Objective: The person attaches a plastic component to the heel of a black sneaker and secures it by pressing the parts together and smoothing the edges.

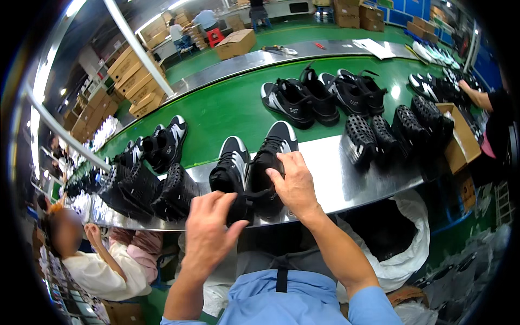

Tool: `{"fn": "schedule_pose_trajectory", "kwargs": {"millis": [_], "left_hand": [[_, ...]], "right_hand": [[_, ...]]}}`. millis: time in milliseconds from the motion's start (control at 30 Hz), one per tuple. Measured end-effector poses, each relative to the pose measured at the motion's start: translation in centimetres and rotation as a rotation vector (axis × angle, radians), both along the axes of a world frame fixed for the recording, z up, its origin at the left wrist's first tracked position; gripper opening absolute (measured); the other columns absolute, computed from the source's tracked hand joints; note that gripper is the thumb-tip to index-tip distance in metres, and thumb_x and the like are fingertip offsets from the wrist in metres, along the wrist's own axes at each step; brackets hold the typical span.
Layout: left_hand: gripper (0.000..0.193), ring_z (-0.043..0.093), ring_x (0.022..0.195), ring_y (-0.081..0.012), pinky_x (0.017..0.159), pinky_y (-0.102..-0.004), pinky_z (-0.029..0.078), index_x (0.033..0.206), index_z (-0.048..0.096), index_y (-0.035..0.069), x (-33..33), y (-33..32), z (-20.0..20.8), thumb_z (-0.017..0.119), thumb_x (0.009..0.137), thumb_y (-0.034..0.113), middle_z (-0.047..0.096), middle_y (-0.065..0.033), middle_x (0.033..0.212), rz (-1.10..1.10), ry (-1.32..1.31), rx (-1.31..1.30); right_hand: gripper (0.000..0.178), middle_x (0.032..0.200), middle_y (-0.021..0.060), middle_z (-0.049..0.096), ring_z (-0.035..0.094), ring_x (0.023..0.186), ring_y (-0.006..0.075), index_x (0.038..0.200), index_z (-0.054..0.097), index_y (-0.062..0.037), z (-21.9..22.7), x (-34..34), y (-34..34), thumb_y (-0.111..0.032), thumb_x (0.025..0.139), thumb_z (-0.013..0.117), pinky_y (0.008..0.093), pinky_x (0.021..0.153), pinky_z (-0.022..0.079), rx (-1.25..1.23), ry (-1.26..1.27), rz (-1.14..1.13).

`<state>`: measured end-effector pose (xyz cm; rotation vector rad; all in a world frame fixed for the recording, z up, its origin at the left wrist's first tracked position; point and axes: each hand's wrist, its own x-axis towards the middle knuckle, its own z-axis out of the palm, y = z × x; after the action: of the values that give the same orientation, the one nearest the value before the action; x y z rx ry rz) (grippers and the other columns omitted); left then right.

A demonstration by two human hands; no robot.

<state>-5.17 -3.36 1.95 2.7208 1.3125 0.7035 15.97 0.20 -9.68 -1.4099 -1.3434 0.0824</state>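
Both hands — left hand [208, 230], right hand [295, 184] — curl closed, gripping black-and-white sneakers [254, 168] on the steel tabletop [336, 179]; beyond them, a green conveyor belt [227, 108] and cardboard boxes [132, 76].

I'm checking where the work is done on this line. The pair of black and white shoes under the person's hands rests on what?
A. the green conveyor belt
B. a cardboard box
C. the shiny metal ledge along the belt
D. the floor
C: the pair of shoes lies with heels on the metal ledge at the near side of the green belt, with the left hand and right hand on it.
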Motion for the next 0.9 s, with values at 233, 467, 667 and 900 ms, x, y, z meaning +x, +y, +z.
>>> {"fn": "schedule_pose_trajectory", "kwargs": {"millis": [233, 467, 667, 900], "left_hand": [[0.035, 0.062, 0.106, -0.0342, 0.09, -0.0441, 0.052, 0.112, 0.072, 0.005, -1.6, 0.2, -2.1, 0.082, 0.078, 0.005, 0.066, -0.0117, 0.108, 0.101, -0.158, 0.165], [0.04, 0.066, 0.099, -0.0396, 0.091, -0.0463, 0.053, 0.126, 0.065, 0.007, -3.9, 4.5, -3.5, 0.071, 0.087, 0.001, 0.068, -0.0206, 0.1, -0.16, -0.301, -0.257], [0.07, 0.072, 0.103, -0.0427, 0.092, -0.049, 0.056, 0.137, 0.065, 0.009, 0.3, 7.1, -1.3, 0.081, 0.083, 0.049, 0.076, -0.0248, 0.101, -0.129, 0.236, -0.585], [0.042, 0.074, 0.093, -0.0396, 0.086, -0.0483, 0.059, 0.097, 0.08, 0.003, 3.8, 16.9, 0.0, 0.084, 0.083, 0.043, 0.076, -0.0223, 0.094, 0.032, 0.329, -0.327]], "right_hand": [[0.043, 0.108, 0.0197, 0.063, 0.065, 0.1, 0.0402, 0.125, 0.064, 0.0058, 1.9, -1.7, -1.1, -0.018, 0.091, 0.075, 0.0459, 0.087, 0.055, -0.211, -0.184, -0.092], [0.038, 0.106, 0.0239, 0.064, 0.066, 0.098, 0.0443, 0.122, 0.065, 0.0041, 1.9, -1.7, 1.7, -0.014, 0.089, 0.067, 0.0505, 0.086, 0.055, -0.239, -0.222, 0.113], [0.04, 0.104, 0.0222, 0.07, 0.07, 0.089, 0.0356, 0.122, 0.071, 0.0023, 1.9, -1.7, 2.7, -0.022, 0.09, 0.075, 0.0427, 0.083, 0.057, -0.352, 0.075, 0.189], [0.036, 0.114, 0.0199, 0.068, 0.062, 0.107, 0.0389, 0.117, 0.068, 0.0031, -3.4, 4.8, -2.8, -0.018, 0.088, 0.075, 0.0463, 0.094, 0.051, -0.267, -0.265, -0.283]]}}
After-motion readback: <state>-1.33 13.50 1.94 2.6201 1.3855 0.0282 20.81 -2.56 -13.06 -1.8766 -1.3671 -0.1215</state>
